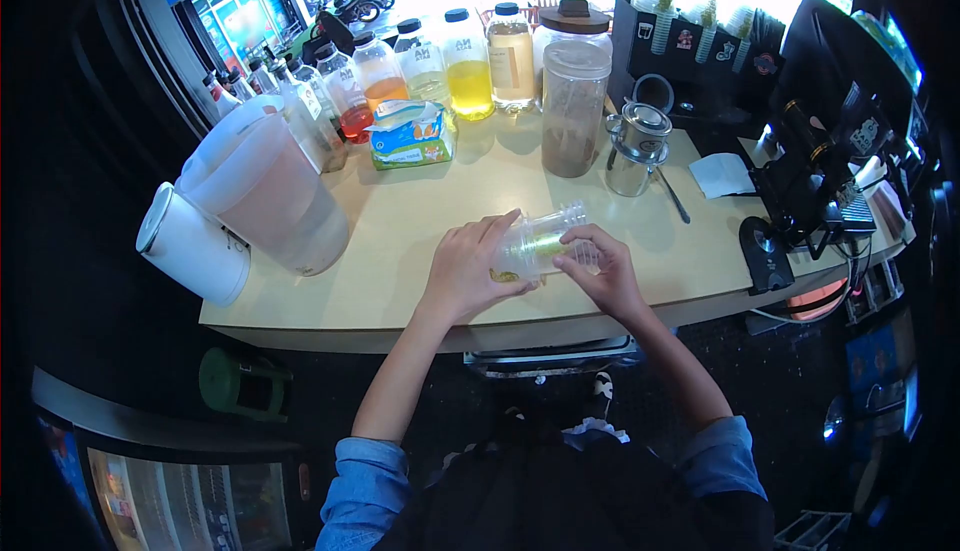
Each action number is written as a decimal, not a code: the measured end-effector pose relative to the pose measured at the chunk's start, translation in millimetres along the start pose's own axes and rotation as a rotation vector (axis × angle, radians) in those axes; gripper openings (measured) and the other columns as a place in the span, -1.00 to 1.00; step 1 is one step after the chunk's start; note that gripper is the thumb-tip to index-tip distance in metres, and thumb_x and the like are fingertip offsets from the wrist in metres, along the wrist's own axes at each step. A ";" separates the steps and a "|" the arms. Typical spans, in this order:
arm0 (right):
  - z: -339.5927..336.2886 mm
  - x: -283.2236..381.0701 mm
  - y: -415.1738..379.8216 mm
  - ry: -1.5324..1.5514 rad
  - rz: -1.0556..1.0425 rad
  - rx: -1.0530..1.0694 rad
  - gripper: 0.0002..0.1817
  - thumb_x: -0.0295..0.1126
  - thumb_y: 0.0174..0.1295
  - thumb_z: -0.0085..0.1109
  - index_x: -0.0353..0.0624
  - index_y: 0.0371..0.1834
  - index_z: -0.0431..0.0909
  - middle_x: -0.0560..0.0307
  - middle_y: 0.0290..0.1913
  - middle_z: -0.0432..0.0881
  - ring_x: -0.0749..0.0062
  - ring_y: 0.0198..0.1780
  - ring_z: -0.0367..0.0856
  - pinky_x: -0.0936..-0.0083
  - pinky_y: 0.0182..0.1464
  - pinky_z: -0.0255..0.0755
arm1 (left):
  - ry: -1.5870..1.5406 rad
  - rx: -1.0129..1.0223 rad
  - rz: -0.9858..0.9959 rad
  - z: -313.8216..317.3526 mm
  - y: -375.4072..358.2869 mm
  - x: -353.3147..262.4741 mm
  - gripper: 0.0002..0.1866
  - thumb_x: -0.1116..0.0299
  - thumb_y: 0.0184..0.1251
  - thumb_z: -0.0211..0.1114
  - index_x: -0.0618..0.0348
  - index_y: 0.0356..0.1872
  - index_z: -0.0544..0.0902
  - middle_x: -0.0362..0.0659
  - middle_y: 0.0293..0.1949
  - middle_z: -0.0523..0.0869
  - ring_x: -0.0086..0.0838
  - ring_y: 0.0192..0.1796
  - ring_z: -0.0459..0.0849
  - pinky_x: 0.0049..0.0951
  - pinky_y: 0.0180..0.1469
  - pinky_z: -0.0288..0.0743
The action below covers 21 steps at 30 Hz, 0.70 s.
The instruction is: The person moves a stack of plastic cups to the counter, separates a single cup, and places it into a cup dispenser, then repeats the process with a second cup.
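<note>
From here, the clear ribbed cups [515,249] at the centre look like glossy plastic; the silver round coffee filter [645,121], two o'clock, shiny metal; the pale tabletop [395,216] smooth; the blue sleeve [365,481], seven o'clock, matt cloth.

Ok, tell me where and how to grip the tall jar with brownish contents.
Grip the tall jar around its body, below the lid, probably best from the front left: it stands upright with straight sides, the metal filter close on its right, the brown-lidded jar behind.
</note>
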State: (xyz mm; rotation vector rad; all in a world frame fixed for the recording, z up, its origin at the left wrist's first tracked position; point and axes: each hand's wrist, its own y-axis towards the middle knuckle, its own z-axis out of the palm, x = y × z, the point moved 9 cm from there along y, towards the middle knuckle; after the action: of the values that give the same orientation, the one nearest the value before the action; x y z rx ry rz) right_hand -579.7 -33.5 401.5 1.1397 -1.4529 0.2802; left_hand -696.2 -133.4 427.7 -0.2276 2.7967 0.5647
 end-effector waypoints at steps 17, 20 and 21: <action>-0.8 5.0 -4.1 -0.046 0.013 -0.193 -0.74 -0.64 -0.07 0.29 -0.28 -0.28 0.47 0.18 -0.28 0.59 0.64 -0.36 0.62 0.71 -0.32 0.49 | 0.009 -0.133 0.104 2.1 0.9 -7.8 -0.12 -0.10 -0.27 0.49 0.12 0.16 0.45 -0.10 -0.05 0.62 -0.29 -0.01 0.60 -0.25 0.05 0.41; -6.2 7.0 -6.9 -0.043 -0.007 -0.209 -0.73 -0.65 -0.09 0.28 -0.28 -0.29 0.48 0.19 -0.30 0.58 0.64 -0.37 0.61 0.71 -0.33 0.48 | -0.013 -0.143 0.124 3.4 2.3 -10.2 -0.13 -0.09 -0.29 0.50 0.13 0.14 0.46 -0.08 -0.06 0.63 -0.27 -0.03 0.61 -0.25 0.04 0.41; -7.6 6.6 -7.9 -0.044 -0.006 -0.209 -0.73 -0.65 -0.09 0.28 -0.28 -0.29 0.48 0.19 -0.30 0.58 0.64 -0.37 0.61 0.71 -0.33 0.48 | -0.014 -0.143 0.124 3.8 3.0 -10.9 -0.13 -0.09 -0.29 0.50 0.13 0.14 0.46 -0.08 -0.06 0.63 -0.27 -0.03 0.61 -0.25 0.04 0.41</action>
State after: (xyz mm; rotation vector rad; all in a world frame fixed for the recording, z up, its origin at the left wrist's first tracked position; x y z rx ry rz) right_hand -567.8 -34.8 405.8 0.9858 -1.4802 0.0962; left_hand -685.5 -128.1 428.6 -0.0786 2.7731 0.7931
